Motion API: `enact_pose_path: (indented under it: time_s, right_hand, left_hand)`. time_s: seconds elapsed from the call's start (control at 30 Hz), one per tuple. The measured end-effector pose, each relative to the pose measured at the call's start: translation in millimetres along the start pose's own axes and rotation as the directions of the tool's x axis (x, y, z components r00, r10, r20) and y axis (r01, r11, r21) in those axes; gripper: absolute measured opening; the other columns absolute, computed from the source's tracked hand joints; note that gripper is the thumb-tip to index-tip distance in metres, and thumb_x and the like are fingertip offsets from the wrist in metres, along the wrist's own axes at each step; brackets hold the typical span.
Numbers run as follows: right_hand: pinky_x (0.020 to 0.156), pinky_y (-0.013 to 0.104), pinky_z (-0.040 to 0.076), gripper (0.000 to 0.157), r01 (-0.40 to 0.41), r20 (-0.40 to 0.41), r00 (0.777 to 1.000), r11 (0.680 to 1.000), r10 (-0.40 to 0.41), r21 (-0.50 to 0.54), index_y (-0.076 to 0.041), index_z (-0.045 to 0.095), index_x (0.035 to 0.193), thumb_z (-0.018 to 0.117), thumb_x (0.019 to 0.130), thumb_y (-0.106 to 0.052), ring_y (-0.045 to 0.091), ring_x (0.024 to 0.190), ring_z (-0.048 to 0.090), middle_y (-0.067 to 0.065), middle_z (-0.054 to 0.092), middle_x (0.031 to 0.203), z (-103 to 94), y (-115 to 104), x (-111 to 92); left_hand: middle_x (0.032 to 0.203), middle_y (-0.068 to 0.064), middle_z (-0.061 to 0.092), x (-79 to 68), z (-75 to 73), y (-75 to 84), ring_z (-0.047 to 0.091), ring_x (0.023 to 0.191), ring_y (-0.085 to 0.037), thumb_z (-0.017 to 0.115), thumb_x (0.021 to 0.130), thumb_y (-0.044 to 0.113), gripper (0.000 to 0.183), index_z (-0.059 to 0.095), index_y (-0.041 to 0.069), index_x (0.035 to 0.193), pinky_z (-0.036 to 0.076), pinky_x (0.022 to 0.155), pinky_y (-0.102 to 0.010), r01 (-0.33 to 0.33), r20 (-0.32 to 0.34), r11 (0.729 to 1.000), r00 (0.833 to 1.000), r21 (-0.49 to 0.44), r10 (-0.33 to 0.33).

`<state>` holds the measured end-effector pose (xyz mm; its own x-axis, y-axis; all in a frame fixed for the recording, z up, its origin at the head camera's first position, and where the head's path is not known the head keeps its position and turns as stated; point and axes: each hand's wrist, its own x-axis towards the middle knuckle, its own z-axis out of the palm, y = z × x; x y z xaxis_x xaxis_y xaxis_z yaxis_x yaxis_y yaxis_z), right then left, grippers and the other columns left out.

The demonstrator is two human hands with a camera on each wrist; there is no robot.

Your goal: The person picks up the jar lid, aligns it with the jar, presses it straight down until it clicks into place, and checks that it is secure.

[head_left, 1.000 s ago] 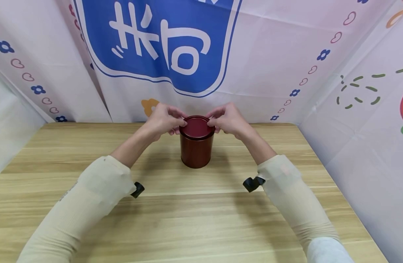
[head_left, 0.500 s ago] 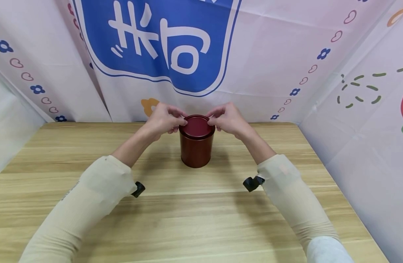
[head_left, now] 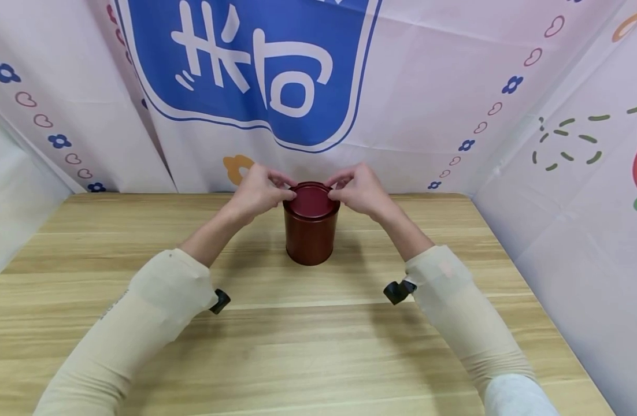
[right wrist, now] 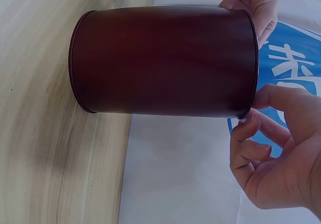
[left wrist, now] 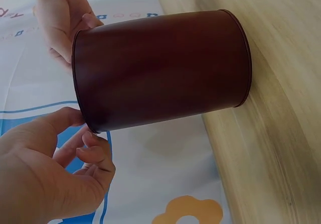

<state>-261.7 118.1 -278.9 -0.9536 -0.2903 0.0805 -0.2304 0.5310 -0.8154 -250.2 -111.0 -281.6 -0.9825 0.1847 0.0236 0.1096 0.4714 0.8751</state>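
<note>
A dark red cylindrical can point(head_left: 310, 240) stands upright on the table, topped by a flat red lid point(head_left: 311, 202) with a raised rim. My left hand point(head_left: 261, 189) pinches the lid's edge on the left, thumb on top. Opposite it, my right hand point(head_left: 361, 188) pinches the right edge in the same way. In the left wrist view, fingers of the left hand point(left wrist: 65, 169) curl at the rim of the can point(left wrist: 160, 68). The right wrist view has the right hand point(right wrist: 281, 148) curled at the rim too. What is inside the can is hidden.
The wood-grain table point(head_left: 308, 346) ends just behind the can, at a printed cloth backdrop point(head_left: 412, 115). Another cloth wall point(head_left: 573, 242) borders the table on the right. Black wrist-worn pieces point(head_left: 399, 292) hang inward from the sleeves.
Both hands keep their place at the lid's edge, and the can has not moved. The lower fingers of both hands, visible beneath the thumbs earlier, are now tucked out of the head view.
</note>
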Motion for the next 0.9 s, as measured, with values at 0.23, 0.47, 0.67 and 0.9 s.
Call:
enact_pose_path:
  time_s: [0.23,0.47,0.67,0.9]
  right_hand:
    - [0.057,0.023,0.044,0.019,-0.023,0.000,1.000,1.000,0.023,-0.012,0.000,0.079,0.106,0.071,0.088,-0.002,0.016,0.068,0.052,0.007,0.063,0.083,1.4,3,0]
    - [0.057,0.023,0.048,0.021,-0.018,0.004,1.000,1.000,0.018,0.024,0.000,0.079,0.109,0.071,0.089,-0.002,0.016,0.066,0.054,0.009,0.063,0.085,2.4,5,-1]
    - [0.056,0.021,0.048,0.023,-0.016,0.012,1.000,0.998,0.015,0.054,0.000,0.078,0.114,0.072,0.092,-0.003,0.017,0.067,0.054,0.011,0.062,0.091,3.2,8,-3]
    - [0.054,0.021,0.045,0.024,-0.029,0.012,1.000,0.998,0.028,0.061,-0.002,0.077,0.116,0.072,0.093,-0.005,0.016,0.064,0.053,0.012,0.062,0.092,4.4,10,-5]
  left_hand:
    - [0.079,-0.004,0.059,-0.6,1.9,-5.1,0.051,0.069,-0.014,0.075,0.091,0.004,0.022,0.077,-0.002,0.112,0.051,0.060,-0.022,0.012,-0.009,1.000,1.000,-0.002,-0.012]
    - [0.080,-0.004,0.057,-1.4,2.2,-11.0,0.050,0.067,-0.014,0.075,0.091,0.006,0.022,0.078,-0.001,0.113,0.049,0.058,-0.020,-0.022,-0.015,1.000,1.000,-0.019,0.021]
    - [0.083,-0.005,0.056,-1.5,2.6,-14.0,0.051,0.073,-0.016,0.075,0.092,0.007,0.023,0.077,0.000,0.115,0.049,0.059,-0.021,-0.022,-0.009,0.999,1.000,-0.027,0.022]
    - [0.083,-0.006,0.057,-2.1,2.4,-15.4,0.051,0.077,-0.019,0.075,0.093,0.007,0.023,0.077,0.000,0.115,0.050,0.059,-0.021,-0.027,-0.009,0.999,1.000,-0.033,0.027]
